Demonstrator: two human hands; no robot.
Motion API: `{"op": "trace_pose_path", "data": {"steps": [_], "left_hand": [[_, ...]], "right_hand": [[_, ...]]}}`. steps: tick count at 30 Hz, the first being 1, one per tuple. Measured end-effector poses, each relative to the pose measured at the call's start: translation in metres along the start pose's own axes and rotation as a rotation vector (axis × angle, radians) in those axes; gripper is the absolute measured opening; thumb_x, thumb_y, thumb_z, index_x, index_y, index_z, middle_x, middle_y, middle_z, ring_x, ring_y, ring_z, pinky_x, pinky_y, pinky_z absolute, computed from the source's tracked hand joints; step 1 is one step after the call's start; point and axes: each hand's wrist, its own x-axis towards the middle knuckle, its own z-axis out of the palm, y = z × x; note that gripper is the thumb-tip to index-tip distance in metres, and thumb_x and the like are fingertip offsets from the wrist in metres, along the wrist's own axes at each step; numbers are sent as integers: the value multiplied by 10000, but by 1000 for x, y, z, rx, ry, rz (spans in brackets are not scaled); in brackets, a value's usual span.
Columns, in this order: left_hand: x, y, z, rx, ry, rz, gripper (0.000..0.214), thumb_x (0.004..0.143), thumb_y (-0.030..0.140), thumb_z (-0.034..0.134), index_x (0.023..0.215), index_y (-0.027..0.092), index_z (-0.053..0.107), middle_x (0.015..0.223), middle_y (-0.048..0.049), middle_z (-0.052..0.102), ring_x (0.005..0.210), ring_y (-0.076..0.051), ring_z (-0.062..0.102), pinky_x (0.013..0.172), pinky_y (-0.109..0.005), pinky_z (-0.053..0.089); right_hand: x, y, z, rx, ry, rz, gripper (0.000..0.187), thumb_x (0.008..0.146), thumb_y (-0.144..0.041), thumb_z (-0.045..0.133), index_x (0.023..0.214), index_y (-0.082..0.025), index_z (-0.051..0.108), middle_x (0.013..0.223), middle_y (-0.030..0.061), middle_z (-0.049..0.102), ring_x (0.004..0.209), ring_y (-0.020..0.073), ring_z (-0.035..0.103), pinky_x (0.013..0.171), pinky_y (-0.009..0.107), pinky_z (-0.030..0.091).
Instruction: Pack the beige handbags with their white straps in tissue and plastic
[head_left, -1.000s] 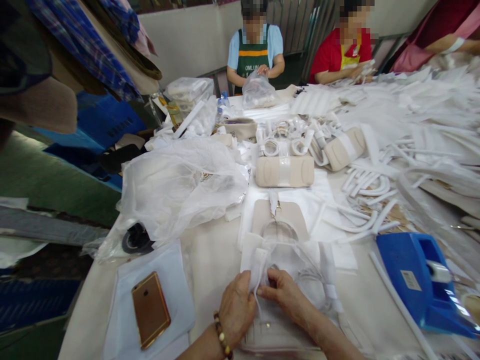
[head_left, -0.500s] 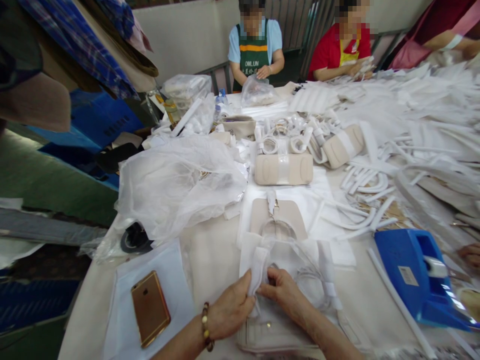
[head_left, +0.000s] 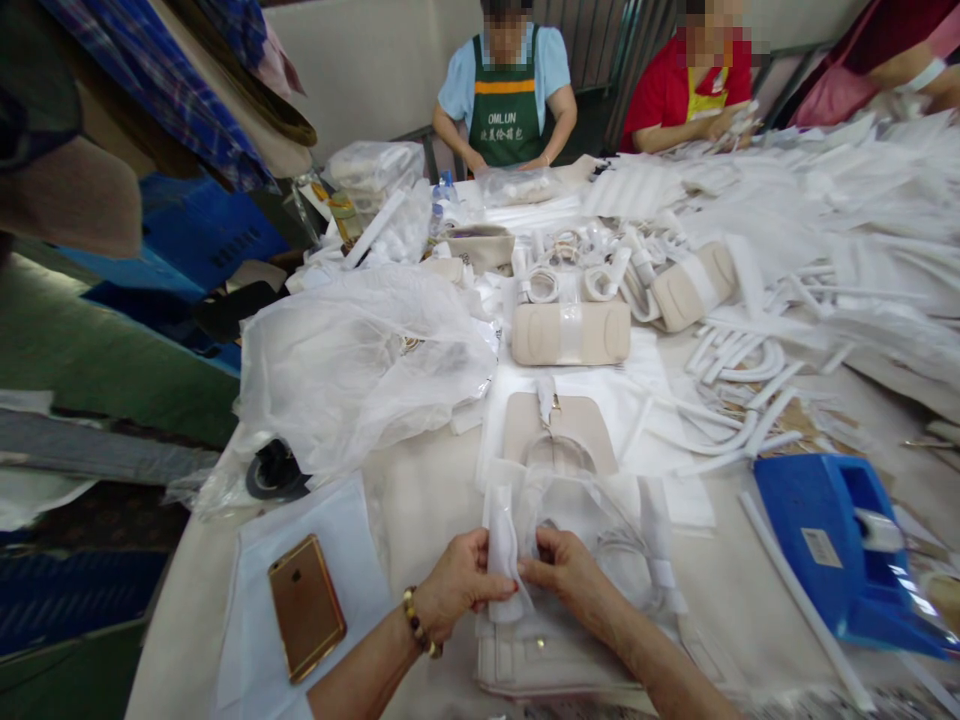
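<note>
A beige handbag (head_left: 517, 665) lies flat in front of me, its upper part covered by clear plastic and white foam. At its left side stands a folded white foam wrap (head_left: 502, 535). My left hand (head_left: 459, 582) pinches this wrap from the left, thumb in front and fingers behind. My right hand (head_left: 568, 572) is closed at the wrap's right edge, thumb and forefinger together on it; its other fingers are curled and partly hidden. Just beyond the bag rests a beige flap (head_left: 592, 425) with a ring and a clasp wrapped in white.
To the left lie a phone (head_left: 307, 608) on white sheets and a large clear plastic bag (head_left: 352, 370). A blue tape dispenser (head_left: 814, 545) stands on the right near foam tubes (head_left: 802, 600). Wrapped bag parts (head_left: 571, 335) lie ahead; co-workers (head_left: 506, 110) sit across the table.
My left hand has shifted left and turned, its thumb now across the front of the foam wrap, which stands straighter. Across the table, a co-worker's hands have lowered and the plastic bag there lies flatter.
</note>
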Motion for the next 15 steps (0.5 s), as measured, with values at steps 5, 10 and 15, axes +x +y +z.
{"op": "trace_pose_path", "data": {"steps": [5, 10, 15], "left_hand": [[3, 4, 4, 16, 8, -26, 482, 444, 241, 741, 872, 104, 568, 628, 13, 563, 473, -75, 426, 378, -168, 249], [-2, 10, 15, -104, 130, -83, 386, 418, 119, 633, 794, 125, 549, 580, 38, 541, 472, -69, 422, 409, -165, 240], [-7, 12, 20, -133, 174, -82, 356, 432, 135, 583, 785, 128, 534, 582, 47, 503, 487, -65, 391, 432, -166, 245]], "right_hand": [[-2, -2, 2, -33, -1, -35, 156, 599, -258, 565, 700, -154, 622, 618, -17, 553, 608, 128, 467, 566, 231, 373], [-2, -1, 3, -80, 41, -43, 119, 601, -223, 558, 678, -150, 612, 617, -27, 520, 591, 107, 420, 539, 215, 336], [-2, 1, 0, -60, 24, -47, 161, 632, -309, 613, 681, -156, 610, 645, -21, 537, 620, 117, 437, 570, 224, 355]]}}
